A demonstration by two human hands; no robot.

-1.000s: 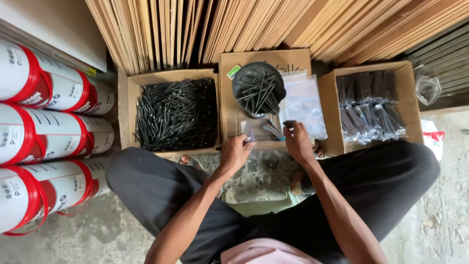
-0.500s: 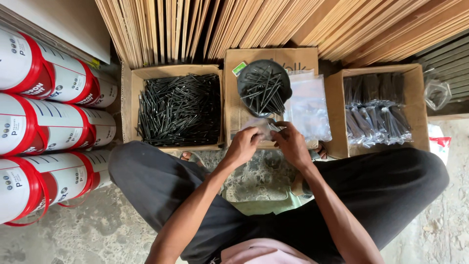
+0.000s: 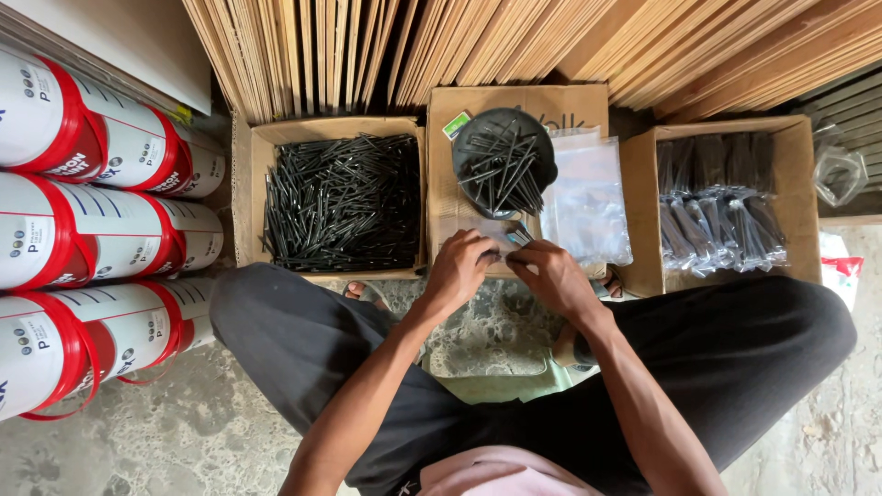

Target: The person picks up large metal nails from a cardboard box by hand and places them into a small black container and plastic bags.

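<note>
1. Left hand [image 3: 459,269]: fingers curled, pinching a small clear bag [image 3: 503,235].
2. Right hand [image 3: 554,276]: fingers closed, pinching the same bag's other side.
3. Bag lies over the middle cardboard box [image 3: 441,202], just below the black bowl of nails [image 3: 503,163].

I see black nails [image 3: 342,204] filling a brown cardboard box [image 3: 246,197], a black bowl [image 3: 503,161], clear plastic bags [image 3: 586,202], white buckets [image 3: 87,230] with red bands and handles, pale tan boards [image 3: 514,46], black trousers [image 3: 735,367] and a mottled grey floor [image 3: 138,441].
</note>
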